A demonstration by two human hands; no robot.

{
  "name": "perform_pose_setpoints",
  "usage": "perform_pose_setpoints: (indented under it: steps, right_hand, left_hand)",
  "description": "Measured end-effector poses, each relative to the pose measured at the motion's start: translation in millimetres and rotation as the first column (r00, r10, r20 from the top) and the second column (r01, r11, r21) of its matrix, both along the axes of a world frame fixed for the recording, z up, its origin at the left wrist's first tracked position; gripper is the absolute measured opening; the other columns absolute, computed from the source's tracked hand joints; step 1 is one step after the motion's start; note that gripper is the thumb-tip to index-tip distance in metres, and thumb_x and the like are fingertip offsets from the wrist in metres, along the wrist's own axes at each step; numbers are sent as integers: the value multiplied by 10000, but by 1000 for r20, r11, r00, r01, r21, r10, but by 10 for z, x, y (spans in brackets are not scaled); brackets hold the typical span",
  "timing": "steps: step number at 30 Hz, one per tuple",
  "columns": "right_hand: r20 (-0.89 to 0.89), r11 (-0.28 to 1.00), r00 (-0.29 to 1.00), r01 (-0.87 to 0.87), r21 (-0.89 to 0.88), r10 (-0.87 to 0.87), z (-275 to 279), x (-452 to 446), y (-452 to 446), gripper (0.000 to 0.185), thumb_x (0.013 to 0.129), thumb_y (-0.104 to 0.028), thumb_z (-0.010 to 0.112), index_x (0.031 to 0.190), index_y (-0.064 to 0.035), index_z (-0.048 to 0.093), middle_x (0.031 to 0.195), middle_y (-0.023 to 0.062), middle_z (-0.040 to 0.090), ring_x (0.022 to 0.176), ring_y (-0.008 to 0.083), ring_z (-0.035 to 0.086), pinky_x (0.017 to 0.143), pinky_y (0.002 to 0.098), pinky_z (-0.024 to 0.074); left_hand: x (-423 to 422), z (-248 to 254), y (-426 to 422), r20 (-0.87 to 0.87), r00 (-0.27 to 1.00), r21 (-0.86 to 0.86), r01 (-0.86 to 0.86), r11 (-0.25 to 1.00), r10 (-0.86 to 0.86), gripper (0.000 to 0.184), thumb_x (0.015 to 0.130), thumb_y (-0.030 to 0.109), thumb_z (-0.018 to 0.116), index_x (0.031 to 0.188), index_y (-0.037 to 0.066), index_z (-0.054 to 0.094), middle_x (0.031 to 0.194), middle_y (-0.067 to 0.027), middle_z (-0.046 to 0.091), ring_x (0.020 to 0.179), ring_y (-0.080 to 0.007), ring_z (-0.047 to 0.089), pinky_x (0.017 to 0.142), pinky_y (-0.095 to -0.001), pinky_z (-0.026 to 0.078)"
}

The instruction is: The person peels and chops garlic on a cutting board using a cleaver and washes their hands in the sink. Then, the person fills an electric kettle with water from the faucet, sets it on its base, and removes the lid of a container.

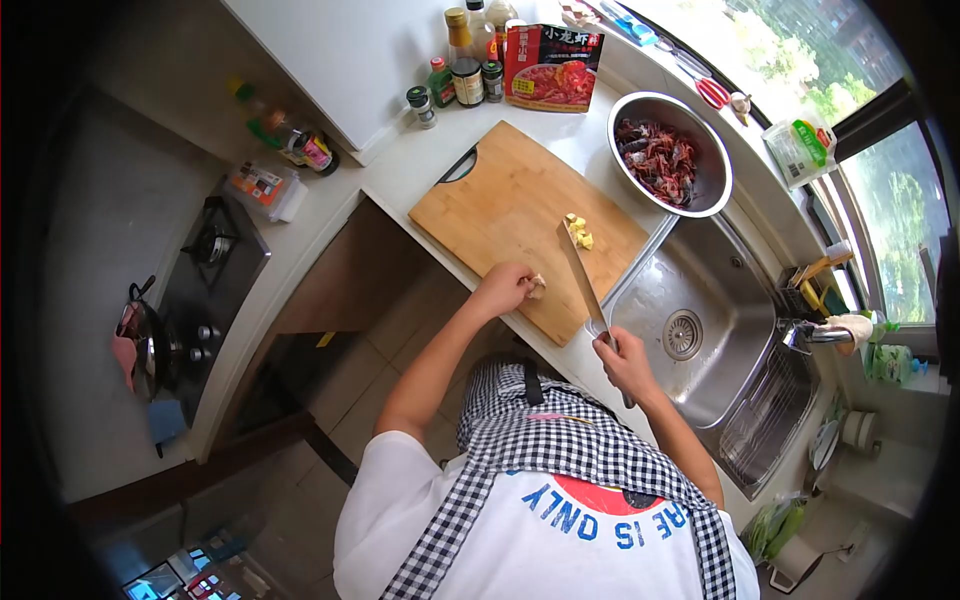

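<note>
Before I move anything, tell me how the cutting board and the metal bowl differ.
The cutting board is flat and wooden; the metal bowl is round and deep. The cutting board bears a few small yellow pieces, while the metal bowl holds a dark-red heap of crayfish. Both bear food.

bright daylight from the window [890,200] at right, dim left side, curved fisheye distortion, black corners

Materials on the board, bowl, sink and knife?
Board: wood or bamboo, smooth and matte, going by its even tan surface.
Bowl: likely stainless steel; grey wall, bright rim.
Sink: looks like stainless steel, satin; metallic grey with soft highlights.
Knife: blade apparently steel, from its grey metallic look; handle mostly covered by the right hand, material unclear.
</note>
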State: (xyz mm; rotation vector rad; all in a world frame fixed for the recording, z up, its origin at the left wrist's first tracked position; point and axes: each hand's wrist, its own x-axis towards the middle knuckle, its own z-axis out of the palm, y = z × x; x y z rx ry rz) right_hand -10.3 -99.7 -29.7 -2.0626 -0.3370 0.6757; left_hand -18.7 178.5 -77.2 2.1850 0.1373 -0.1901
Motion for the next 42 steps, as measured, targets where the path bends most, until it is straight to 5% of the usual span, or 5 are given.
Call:
perform_pose_setpoints:
  steps: [18, 24, 30, 35, 42]
  right_hand:
    - [70, 981, 979, -192, -28, 194, 232, -44, -151, 215, 830, -211, 646, 831, 2, 615, 619, 148, 546, 531, 230, 512, 530, 350, 408]
    - [46, 980, 981, -188, -62, 191, 238, -52, -225, 229, 838, -226, 643, 839, 1, 617, 615, 156, 538, 528, 239, 513, 528, 361, 407]
    - [18, 986, 988, -148, -76, 150, 211, -72, -250, 244, 843, -240, 644, 842, 3, 615, 602, 160, 523, 526, 238, 500, 523, 366, 396]
    - [29, 992, 993, -116, -59, 118, 186, -88, -308, 240, 846, -235, 646, 835, 3, 609, 603, 157, 525, 524, 224, 491, 517, 358, 390]
    - [48, 993, 993, -109, -41, 111, 178, -63, -294, 229, 841, -219, 653, 827, 5, 605, 610, 153, 541, 522, 216, 498, 521, 342, 403]
  left_hand:
    - [-195, 100, -48, -298, 874, -699, -474, 535, 384, 172, 875, 28, 603, 1029, 19, 679, 750, 4, 615, 620, -52, 537, 531, -186, 428]
    - [-65, -200, -245, 39, 920, -380, -347, 857, 390, 237, 810, 32, 674, 1046, 16, 678, 722, 7, 609, 647, -61, 541, 580, -194, 447]
    - [105, -143, -387, -67, 951, -225, -308, 924, 301, 257, 746, 33, 718, 997, -6, 680, 702, -1, 585, 640, -56, 525, 570, -219, 445]
    - [11, -132, -413, 333, 854, -81, -395, 915, 399, 206, 752, 22, 697, 957, 9, 683, 704, -43, 569, 616, -134, 541, 551, -266, 449]
    - [-210, -132, -414, 643, 758, 358, -172, 918, -108, 247, 711, -36, 626, 948, 22, 667, 759, -96, 559, 696, -274, 546, 606, -361, 466]
